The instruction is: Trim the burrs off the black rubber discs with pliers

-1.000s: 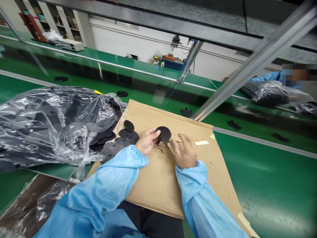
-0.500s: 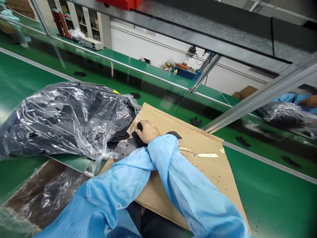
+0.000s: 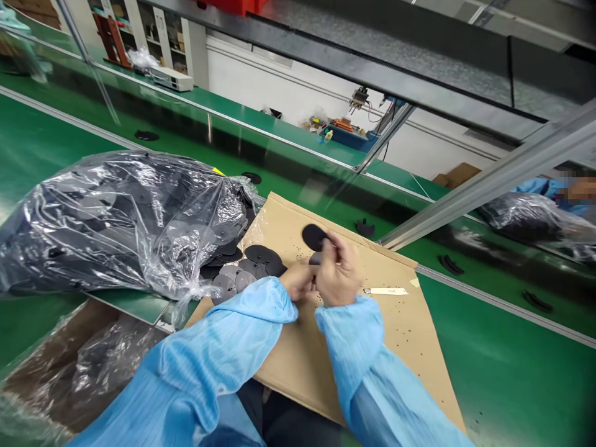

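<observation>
My right hand (image 3: 339, 272) pinches a thin black disc (image 3: 314, 238), tilted up above the cardboard sheet (image 3: 395, 335). Just left of it, my left hand (image 3: 298, 279) is closed, its fingers partly hidden behind the right hand. A dark grey disc edge (image 3: 316, 258) shows at its fingertips. Loose flat discs (image 3: 263, 256) lie overlapping on the cardboard to the left of both hands, some black and some paler grey. They spread from the mouth of a large clear plastic bag (image 3: 177, 248) full of similar dark discs.
A white-handled cutter (image 3: 386, 291) and many tiny black bits lie on the cardboard. Below the bag is an open box (image 3: 41, 372) with plastic lining. A metal post (image 3: 465, 192) slopes on the right, near several dark curved pieces (image 3: 451, 265). Another person (image 3: 577, 189) works at far right.
My right hand has moved right from the disc pile, carrying a black disc. My arms are no longer crossed, and my left hand now shows beside the right one.
</observation>
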`<state>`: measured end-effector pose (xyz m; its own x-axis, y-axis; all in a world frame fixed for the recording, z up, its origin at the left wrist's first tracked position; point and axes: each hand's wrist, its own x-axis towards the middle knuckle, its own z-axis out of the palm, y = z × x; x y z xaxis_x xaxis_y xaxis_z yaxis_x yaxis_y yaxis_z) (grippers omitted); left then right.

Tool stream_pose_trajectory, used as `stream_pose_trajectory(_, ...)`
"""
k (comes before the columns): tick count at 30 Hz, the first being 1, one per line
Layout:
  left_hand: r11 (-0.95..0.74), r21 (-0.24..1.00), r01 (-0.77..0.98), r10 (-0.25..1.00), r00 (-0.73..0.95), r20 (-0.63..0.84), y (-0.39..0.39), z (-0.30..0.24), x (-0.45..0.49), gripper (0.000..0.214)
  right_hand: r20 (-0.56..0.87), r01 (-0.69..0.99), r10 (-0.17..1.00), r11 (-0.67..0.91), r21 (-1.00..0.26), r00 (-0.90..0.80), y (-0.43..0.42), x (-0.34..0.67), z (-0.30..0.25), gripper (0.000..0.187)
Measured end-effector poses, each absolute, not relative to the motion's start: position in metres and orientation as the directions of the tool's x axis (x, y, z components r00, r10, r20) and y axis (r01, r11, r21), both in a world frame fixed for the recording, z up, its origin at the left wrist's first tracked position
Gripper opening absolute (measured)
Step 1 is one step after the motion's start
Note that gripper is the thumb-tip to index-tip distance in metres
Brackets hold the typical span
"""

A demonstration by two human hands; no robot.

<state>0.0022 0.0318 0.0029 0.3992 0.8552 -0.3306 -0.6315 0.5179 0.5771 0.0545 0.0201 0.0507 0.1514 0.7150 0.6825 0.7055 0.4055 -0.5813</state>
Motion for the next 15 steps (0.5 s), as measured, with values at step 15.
stream_pose_trajectory(15,0.528,0.630,-0.569,0.849,0.369,-0.378,0.022,0.006,-0.003,0.028,0.682,0.645,0.731,0.536,-0.545,-0.032,-0.005,0.139,0.003,0.027)
